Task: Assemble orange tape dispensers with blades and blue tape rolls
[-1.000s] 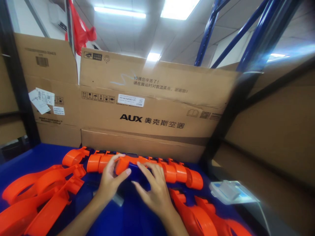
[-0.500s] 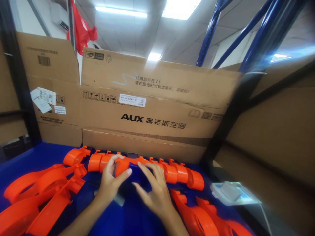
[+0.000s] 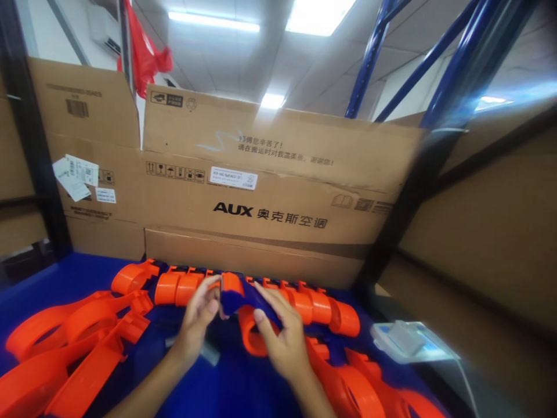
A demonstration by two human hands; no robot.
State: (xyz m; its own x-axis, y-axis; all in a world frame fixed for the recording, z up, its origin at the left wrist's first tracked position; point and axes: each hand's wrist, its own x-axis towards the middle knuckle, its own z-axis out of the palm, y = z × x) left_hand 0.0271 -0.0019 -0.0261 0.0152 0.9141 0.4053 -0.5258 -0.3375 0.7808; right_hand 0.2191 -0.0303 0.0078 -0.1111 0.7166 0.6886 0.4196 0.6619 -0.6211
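Orange-blue part [image 3: 243,302], pinched between both hands

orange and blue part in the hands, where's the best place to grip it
Grip the orange and blue part by its straight blue bar, pinching from both sides as the left hand and right hand do; the orange ring below looks rounder and likelier to slip.

Left hand [image 3: 198,322] and right hand [image 3: 282,342] — both bare: no gloves, rings or watch visible. Forearms bare back from each grip to the frame's lower edge — no sleeve or cuff in view. Fingernails short, unpainted where visible. Slim fingers.
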